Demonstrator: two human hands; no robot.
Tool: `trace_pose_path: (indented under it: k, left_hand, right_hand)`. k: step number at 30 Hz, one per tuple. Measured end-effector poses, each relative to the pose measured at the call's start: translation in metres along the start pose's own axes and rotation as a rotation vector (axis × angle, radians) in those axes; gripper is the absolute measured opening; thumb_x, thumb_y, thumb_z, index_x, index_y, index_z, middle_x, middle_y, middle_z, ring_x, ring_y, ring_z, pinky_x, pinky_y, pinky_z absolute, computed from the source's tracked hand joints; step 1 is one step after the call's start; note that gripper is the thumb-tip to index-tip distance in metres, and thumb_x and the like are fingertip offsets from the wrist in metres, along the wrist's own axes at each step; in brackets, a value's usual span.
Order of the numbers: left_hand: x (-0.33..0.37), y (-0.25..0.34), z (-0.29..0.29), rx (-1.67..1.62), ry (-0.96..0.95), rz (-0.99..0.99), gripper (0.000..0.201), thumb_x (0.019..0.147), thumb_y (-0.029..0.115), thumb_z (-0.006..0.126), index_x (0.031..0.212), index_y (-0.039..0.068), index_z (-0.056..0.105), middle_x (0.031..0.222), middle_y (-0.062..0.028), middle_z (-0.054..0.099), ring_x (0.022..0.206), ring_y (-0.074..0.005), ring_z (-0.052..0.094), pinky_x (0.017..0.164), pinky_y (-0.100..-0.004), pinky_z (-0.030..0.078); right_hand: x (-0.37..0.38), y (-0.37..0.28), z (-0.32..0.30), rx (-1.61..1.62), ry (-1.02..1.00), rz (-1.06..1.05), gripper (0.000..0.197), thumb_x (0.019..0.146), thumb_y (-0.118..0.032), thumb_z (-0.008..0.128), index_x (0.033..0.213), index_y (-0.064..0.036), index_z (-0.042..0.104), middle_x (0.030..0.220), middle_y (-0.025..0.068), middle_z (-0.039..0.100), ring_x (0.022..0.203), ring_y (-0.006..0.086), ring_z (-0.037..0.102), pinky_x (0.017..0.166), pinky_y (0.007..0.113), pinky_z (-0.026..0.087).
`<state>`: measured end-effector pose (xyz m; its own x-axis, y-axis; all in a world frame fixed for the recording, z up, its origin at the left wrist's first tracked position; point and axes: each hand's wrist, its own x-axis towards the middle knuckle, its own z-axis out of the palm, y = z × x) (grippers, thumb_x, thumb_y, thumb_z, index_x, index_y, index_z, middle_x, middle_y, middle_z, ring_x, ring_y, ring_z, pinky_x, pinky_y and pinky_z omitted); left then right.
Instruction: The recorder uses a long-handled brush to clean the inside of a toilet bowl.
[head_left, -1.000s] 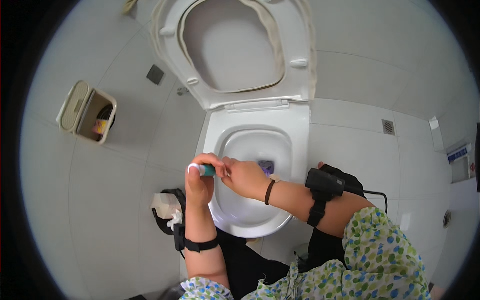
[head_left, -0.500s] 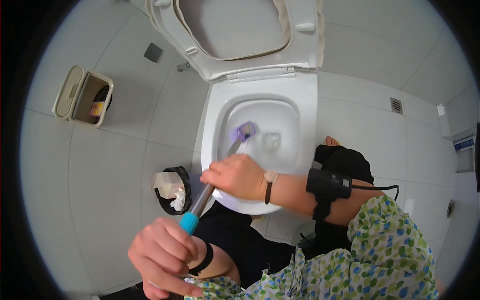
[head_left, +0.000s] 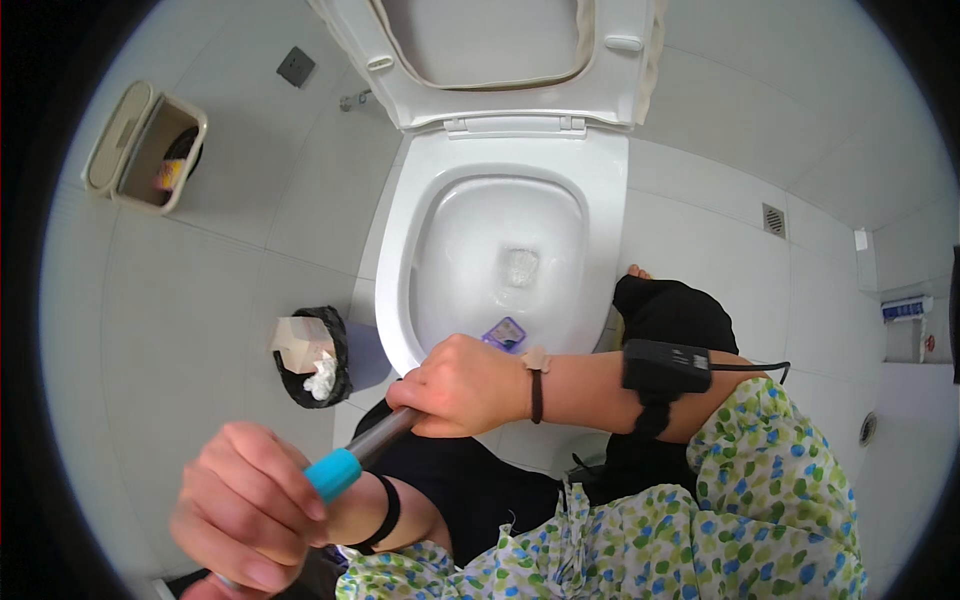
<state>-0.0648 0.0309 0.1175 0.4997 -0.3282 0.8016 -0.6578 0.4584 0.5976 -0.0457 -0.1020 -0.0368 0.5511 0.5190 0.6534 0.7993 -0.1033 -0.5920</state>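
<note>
My left hand is closed around the turquoise grip of a long toilet brush. Farther along its grey metal shaft, my right hand is wrapped round it, over the front rim of the white toilet. The brush's small purple head is inside the bowl, low against the front wall. Part of the shaft between my right hand and that head is hidden. Water sits in the drain hole in the middle of the bowl, and the lid and seat stand raised behind.
A black-lined waste bin with a carton and crumpled tissue stands left of the toilet. On the left wall hangs an open beige box. A floor drain lies at the right. My legs in black trousers straddle the toilet's front.
The purple head has moved from the left of the bowl to its front. My left hand has drawn back, down and to the left. The whole view has shifted slightly.
</note>
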Motion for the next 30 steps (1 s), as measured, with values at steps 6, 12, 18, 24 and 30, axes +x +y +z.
trace_pose_path:
  k: [6, 12, 18, 24, 30]
  left_hand:
    - [-0.027, -0.055, 0.0, 0.124, 0.24, -0.135, 0.057, 0.092, 0.053, 0.024, 0.088, 0.003, 0.051, 0.051, -0.0016, 0.043, 0.048, -0.0127, 0.045, 0.059, -0.0256, 0.044]
    - [-0.043, -0.124, 0.023, 0.511, 0.181, -0.507, 0.022, 0.09, 0.018, 0.054, 0.104, 0.001, 0.052, 0.084, -0.0064, 0.06, 0.081, -0.0128, 0.058, 0.075, -0.0264, 0.045]
    - [-0.028, -0.079, -0.002, 0.41, 0.166, -0.255, 0.021, 0.086, 0.007, 0.057, 0.104, 0.0, 0.052, 0.091, -0.011, 0.059, 0.089, -0.0188, 0.058, 0.082, -0.0312, 0.045]
    - [-0.012, -0.068, 0.005, 0.539, 0.166, 0.073, 0.02, 0.087, 0.012, 0.054, 0.103, -0.001, 0.052, 0.089, -0.0135, 0.059, 0.081, -0.023, 0.06, 0.08, -0.0366, 0.048]
    - [-0.009, -0.087, -0.017, 0.31, 0.386, -0.052, 0.025, 0.093, 0.018, 0.045, 0.108, -0.001, 0.05, 0.081, -0.009, 0.058, 0.069, -0.0192, 0.059, 0.069, -0.03, 0.051]
  right_hand:
    - [-0.016, 0.03, -0.02, -0.323, -0.127, 0.371, 0.016, 0.072, -0.02, 0.059, 0.079, -0.0066, 0.053, 0.06, 0.0118, 0.057, 0.057, 0.0309, 0.058, 0.054, 0.042, 0.046]
    - [-0.04, 0.104, -0.031, -0.367, -0.012, 0.651, 0.012, 0.069, -0.015, 0.058, 0.073, -0.0037, 0.06, 0.061, 0.0162, 0.057, 0.065, 0.0327, 0.06, 0.061, 0.043, 0.047]
    - [-0.001, 0.054, -0.064, -0.32, -0.189, 0.568, 0.013, 0.068, -0.014, 0.057, 0.075, -0.0057, 0.063, 0.067, 0.0145, 0.06, 0.064, 0.0323, 0.059, 0.061, 0.04, 0.048]
    - [0.025, 0.032, -0.078, -0.407, -0.002, 0.338, 0.01, 0.068, -0.014, 0.057, 0.072, -0.0056, 0.061, 0.069, 0.014, 0.06, 0.067, 0.0331, 0.058, 0.06, 0.042, 0.046]
    - [0.021, 0.027, -0.073, -0.516, -0.249, 0.532, 0.013, 0.071, -0.016, 0.059, 0.071, -0.0035, 0.058, 0.059, 0.0135, 0.057, 0.057, 0.0301, 0.058, 0.055, 0.035, 0.046]
